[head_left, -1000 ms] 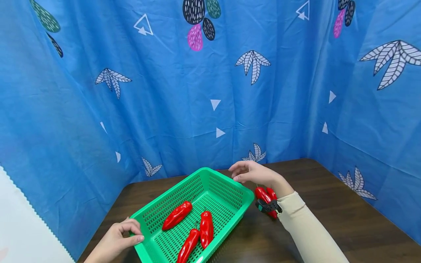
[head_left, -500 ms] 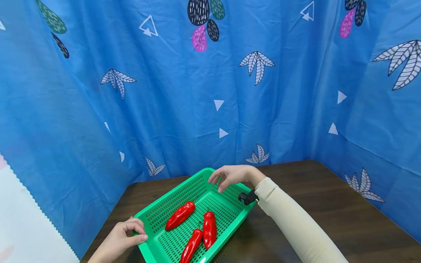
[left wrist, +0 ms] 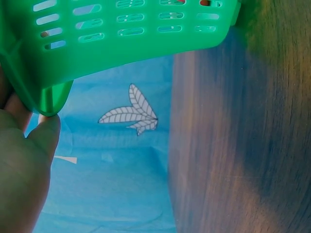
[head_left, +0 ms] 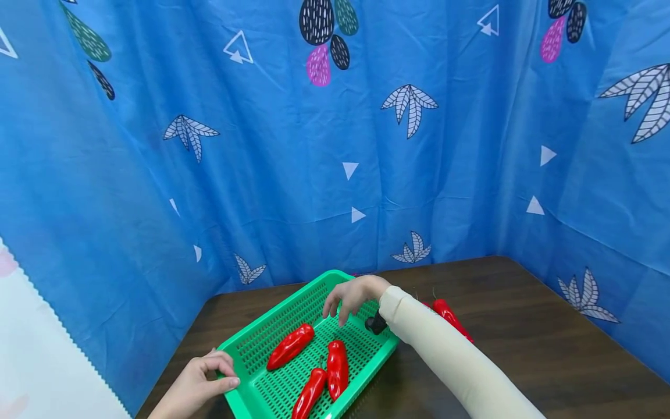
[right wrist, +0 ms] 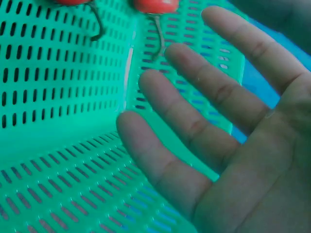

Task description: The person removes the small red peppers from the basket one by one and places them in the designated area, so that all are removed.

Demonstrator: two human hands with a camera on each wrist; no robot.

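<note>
A green perforated plastic basket (head_left: 361, 378) stands on the table with red chili peppers inside: one pepper (head_left: 290, 347) at the left, another (head_left: 337, 371) at the right and a third (head_left: 309, 396) nearer me. My left hand (head_left: 204, 377) pinches the basket's near-left rim between thumb and fingers; the left wrist view shows the thumb (left wrist: 46, 138) against that rim. Over the far part of the basket hangs my right hand (head_left: 349, 298), fingers pointing down and holding nothing. Its spread fingers (right wrist: 194, 121) appear in the right wrist view, below two stemmed pepper ends (right wrist: 158, 5).
More red chili peppers (head_left: 451, 317) lie on the dark wooden table (head_left: 523, 361) right of the basket, partly hidden by my right sleeve (head_left: 445, 349). A blue patterned curtain (head_left: 293, 192) hangs behind and along both sides.
My right hand has moved left and slightly down, from beyond the basket's right rim to over its inside. The left hand keeps its grip on the rim; the whole view has shifted slightly.
</note>
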